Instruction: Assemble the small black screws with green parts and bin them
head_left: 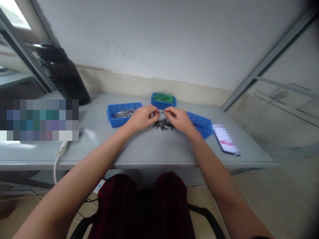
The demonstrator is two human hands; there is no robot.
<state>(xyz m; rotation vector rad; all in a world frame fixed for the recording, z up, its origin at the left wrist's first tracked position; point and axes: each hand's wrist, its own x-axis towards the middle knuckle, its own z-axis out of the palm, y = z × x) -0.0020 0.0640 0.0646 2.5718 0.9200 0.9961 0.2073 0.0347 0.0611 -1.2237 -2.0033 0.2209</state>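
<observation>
I take the heap of small black pieces (163,124) on the grey table (154,149) as the centre of the clock, with the person sitting at six. The left hand (144,117) is at ten o'clock and the right hand (179,120) at between two and three. Both are nearly closed: thumb and forefinger of each make a pinch, and between these fingertips there is a thin dark piece (161,113), held above the heap at twelve o'clock. The piece is too small for telling its exact shape. The other fingers are bent inward, and I cannot see whether they keep anything.

Between nine and ten o'clock, beside the left hand, stands a blue tray (112,122) with many shiny metal pieces (124,114). Farther, at twelve, a smaller blue box (163,104) contains green sheets (163,97). At three o'clock is another blue container (203,121), partly covered by the right hand; its content is hard to distinguish. Just beyond it lies a phone (225,142), between three and four.
</observation>
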